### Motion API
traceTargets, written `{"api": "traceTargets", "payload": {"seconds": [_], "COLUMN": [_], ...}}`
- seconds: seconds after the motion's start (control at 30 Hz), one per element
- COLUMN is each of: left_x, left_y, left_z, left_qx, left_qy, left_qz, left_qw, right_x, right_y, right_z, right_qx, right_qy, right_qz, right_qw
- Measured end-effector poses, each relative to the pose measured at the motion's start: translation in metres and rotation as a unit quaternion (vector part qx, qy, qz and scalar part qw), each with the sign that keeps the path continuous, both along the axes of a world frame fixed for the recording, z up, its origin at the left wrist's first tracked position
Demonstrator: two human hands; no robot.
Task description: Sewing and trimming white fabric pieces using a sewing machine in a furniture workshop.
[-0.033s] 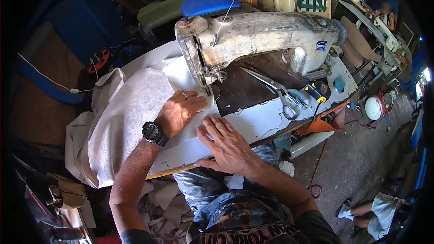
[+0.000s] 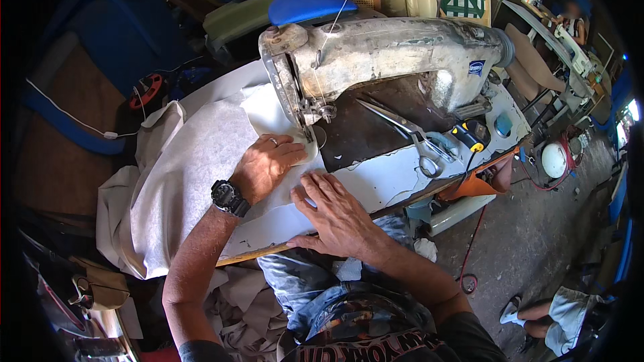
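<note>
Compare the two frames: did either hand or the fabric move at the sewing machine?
Nothing visibly changed. The left hand lies flat on the white fabric beside the needle of the sewing machine, and the right hand lies flat at the fabric's near edge on the table. The scissors lie where they were.

Your sewing machine [image 2: 396, 53] stands at the back of the table [image 2: 396, 177]. The cloth [image 2: 194, 167] lies on the table to its left and hangs over the left edge. Your left hand [image 2: 265, 164] lies flat on the cloth, just before the needle. Your right hand [image 2: 335, 211] lies flat beside it, nearer to you. The scissors [image 2: 409, 134] lie on the table to the right, under the machine's arm.
</note>
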State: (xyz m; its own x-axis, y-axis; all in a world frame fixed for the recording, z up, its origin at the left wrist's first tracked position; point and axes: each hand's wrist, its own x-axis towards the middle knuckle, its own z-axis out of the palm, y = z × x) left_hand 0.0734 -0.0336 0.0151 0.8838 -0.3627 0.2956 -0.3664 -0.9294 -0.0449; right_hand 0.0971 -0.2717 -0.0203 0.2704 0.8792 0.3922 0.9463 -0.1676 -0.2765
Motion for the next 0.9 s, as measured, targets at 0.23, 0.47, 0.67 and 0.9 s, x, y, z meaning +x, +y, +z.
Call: {"api": "traceTargets", "payload": {"seconds": [0.23,0.47,0.67,0.9], "left_x": [0.002,0.003,0.004,0.011], "left_y": [-0.008,-0.022,-0.033,-0.039], "left_z": [0.009,0.019,0.023,0.01], "left_qx": [0.045,0.119,0.142,0.192], "left_qy": [0.001,0.012,0.032,-0.043], "left_qz": [0.018,0.023,0.039,0.045], "left_qw": [0.999,0.993,0.989,0.979], "right_x": [-0.001,-0.001,-0.002,-0.004], "right_y": [0.006,0.006,0.009,0.016], "right_z": [-0.004,-0.005,-0.007,-0.005], "right_qx": [0.009,-0.003,-0.006,-0.029], "right_qy": [-0.016,-0.017,-0.025,-0.031], "right_qz": [-0.015,-0.021,-0.032,-0.044], "right_qw": [1.0,1.0,0.999,0.998]}}
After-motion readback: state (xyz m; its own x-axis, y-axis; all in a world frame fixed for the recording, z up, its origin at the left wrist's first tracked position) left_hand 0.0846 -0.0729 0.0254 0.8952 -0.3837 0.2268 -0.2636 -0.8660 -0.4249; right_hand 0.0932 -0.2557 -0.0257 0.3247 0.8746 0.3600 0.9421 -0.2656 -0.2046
